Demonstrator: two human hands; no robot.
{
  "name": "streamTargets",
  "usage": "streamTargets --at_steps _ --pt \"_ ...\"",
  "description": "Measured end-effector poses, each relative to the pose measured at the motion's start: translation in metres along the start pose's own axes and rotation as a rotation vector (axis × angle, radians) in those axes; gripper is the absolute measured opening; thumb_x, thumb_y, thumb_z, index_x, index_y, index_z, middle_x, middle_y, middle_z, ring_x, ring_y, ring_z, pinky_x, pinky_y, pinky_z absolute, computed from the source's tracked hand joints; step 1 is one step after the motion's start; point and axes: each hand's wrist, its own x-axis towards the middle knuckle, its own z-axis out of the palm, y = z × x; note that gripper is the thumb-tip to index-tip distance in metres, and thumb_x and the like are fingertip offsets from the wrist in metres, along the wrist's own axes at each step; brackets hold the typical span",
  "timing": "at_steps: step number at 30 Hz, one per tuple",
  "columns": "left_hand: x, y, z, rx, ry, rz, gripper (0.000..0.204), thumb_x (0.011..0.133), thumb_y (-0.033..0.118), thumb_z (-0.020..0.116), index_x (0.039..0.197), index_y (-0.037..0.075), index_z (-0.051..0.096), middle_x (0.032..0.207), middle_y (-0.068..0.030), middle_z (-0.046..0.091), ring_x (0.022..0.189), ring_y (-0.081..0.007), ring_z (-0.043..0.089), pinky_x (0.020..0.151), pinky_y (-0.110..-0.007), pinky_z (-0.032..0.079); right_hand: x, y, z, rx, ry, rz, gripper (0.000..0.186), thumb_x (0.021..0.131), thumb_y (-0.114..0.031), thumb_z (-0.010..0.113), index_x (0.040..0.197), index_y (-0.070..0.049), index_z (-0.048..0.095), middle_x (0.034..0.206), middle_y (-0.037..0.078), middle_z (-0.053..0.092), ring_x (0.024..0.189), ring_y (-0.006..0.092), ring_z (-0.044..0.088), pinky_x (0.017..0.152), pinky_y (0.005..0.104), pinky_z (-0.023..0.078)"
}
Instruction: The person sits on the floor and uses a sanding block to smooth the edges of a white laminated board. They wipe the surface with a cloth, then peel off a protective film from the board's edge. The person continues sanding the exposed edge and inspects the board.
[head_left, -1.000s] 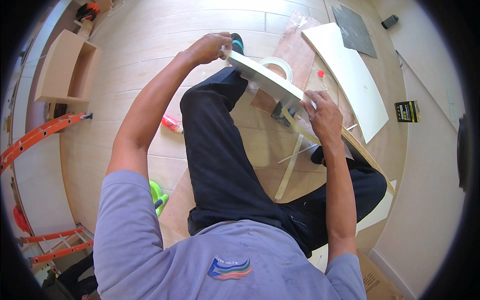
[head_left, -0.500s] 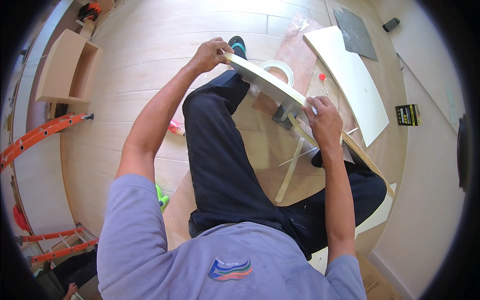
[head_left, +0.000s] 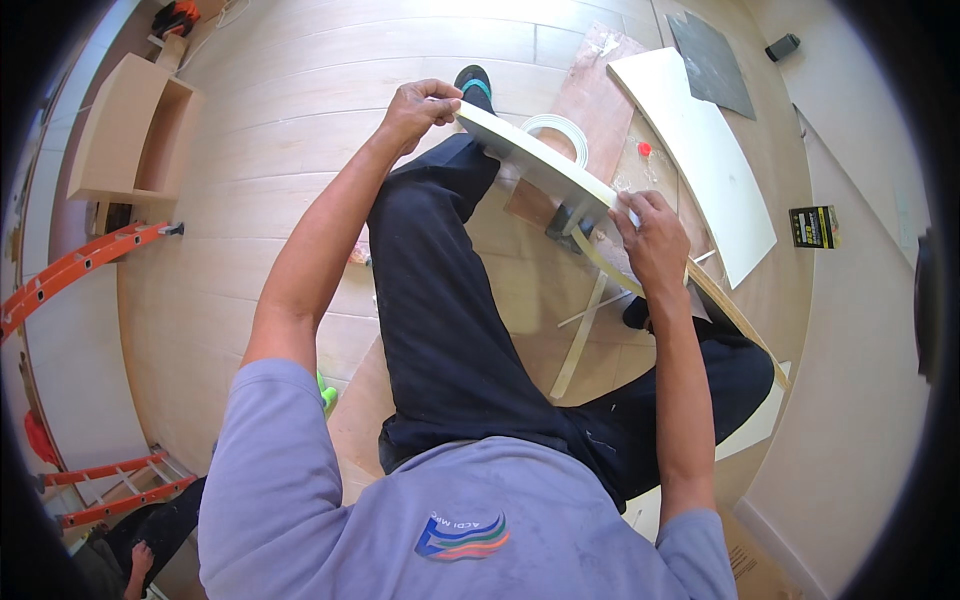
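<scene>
A board (head_left: 535, 168) with a pale top edge stands tilted between my knees, slanting from far left down to near right. My left hand (head_left: 418, 115) pinches its far left end, thumb and fingers closed on the corner. At the other end, my right hand (head_left: 655, 238) is closed on the board's edge. From beneath the right hand a thin yellowish strip (head_left: 606, 266) curves up toward the board's underside; whether the right fingers also hold it, I cannot tell. A small dark block (head_left: 568, 232) sits against the board's lower side.
A white coil of banding (head_left: 582, 143) and a red cap (head_left: 644, 149) lie on the floor beyond. Farther right are a large white panel (head_left: 705, 165) and a dark sheet (head_left: 712, 65). At left stand a wooden box (head_left: 125, 130) and orange ladders (head_left: 85, 265). Another person's hand (head_left: 143, 555) shows lower left.
Both my hands keep their hold on the board. My left hand and the board's left end have shifted slightly. The other person's hand at lower left has moved a little upward.
</scene>
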Motion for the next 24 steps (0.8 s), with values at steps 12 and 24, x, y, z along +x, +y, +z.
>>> streamTargets --at_steps 12,24 --pt "-0.008 0.011 0.008 0.794 -0.001 0.492 0.011 0.098 0.004 0.062 0.104 0.011 0.068 0.105 -0.0138 0.064 0.099 -0.0382 0.066 0.087 -0.046 0.054 -0.002 0.005 0.005 0.011 0.027 -0.009 0.024 0.094 -0.03 0.074 0.114 -0.016 0.078 0.11 0.006 0.072 0.102 0.0302 0.07 0.084 0.0435 0.057" --pt "-0.012 0.032 0.019 0.965 -0.222 0.738 0.022 0.087 0.013 0.078 0.106 0.007 0.072 0.106 -0.0101 0.069 0.103 -0.0345 0.064 0.091 -0.046 0.052 -0.003 0.007 -0.001 0.036 -0.011 0.021 0.024 0.093 -0.029 0.075 0.112 -0.016 0.077 0.104 0.007 0.071 0.097 0.0308 0.071 0.08 0.0435 0.058"
